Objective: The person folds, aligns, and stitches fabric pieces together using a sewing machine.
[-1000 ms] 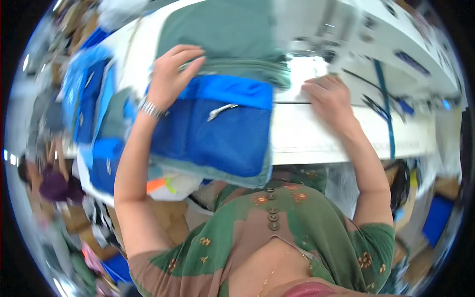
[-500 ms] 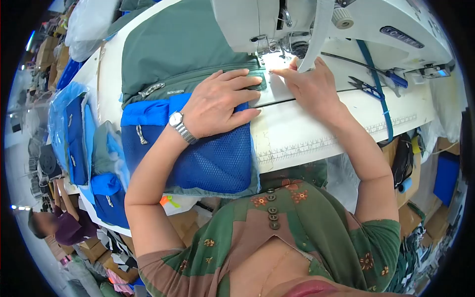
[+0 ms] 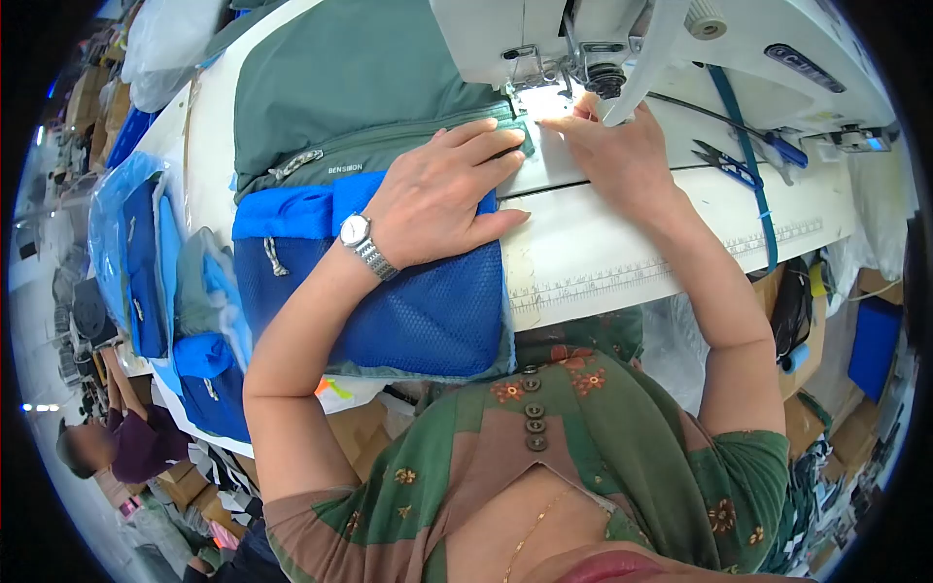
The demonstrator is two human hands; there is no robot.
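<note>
My left hand [image 3: 442,199], with a watch on its wrist, lies flat with fingers spread on a green fabric piece [image 3: 340,87] and a blue mesh pocket [image 3: 418,321]. Its fingertips press near the end of the green piece's zipper [image 3: 389,144], just left of the lit needle area. My right hand [image 3: 622,160] is at the sewing machine [image 3: 758,58], its fingers curled together beside the presser foot [image 3: 530,92]. Part of those fingers is behind a white strip, and whatever they hold is hidden.
Thread snips [image 3: 729,165] and a blue-handled screwdriver [image 3: 782,148] lie right of my right hand, by a green strap [image 3: 753,185]. A printed ruler [image 3: 671,262] runs along the table's front. Bagged blue pouches [image 3: 146,282] are at left; a co-worker [image 3: 131,442] is beyond.
The camera view has shifted slightly. Both hands and the fabric keep nearly the same places at the machine. A dark-clothed shape has come into view at the lower left.
</note>
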